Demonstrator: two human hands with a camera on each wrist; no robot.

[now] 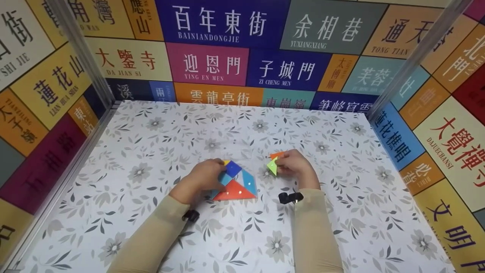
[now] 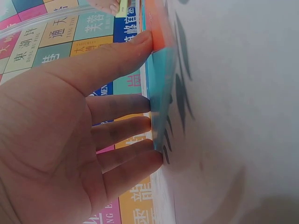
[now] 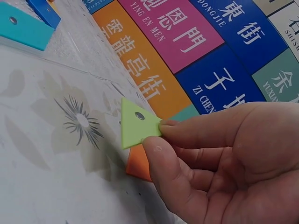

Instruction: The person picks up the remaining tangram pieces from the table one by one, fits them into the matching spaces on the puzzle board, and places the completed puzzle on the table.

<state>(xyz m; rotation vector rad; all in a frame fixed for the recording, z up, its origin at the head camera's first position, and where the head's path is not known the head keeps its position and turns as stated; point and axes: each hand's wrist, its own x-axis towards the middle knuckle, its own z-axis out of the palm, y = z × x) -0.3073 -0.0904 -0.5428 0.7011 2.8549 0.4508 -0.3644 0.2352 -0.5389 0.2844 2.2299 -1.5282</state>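
Observation:
Flat tangram pieces lie together on the table: a red triangle, a dark blue piece, light blue pieces and a bit of yellow. A pale gap shows among them. My left hand rests at their left side, thumb by the red piece and nearly straight fingertips touching a light blue edge. To the right, my right hand pinches a lime green triangle between thumb and forefinger. Partly hidden behind that hand is an orange piece; I cannot tell whether it is held.
A white floral cloth covers the table. Walls of coloured Chinese street-name panels stand at the back and both sides, with clear edge strips at the corners. Each wrist wears a black band.

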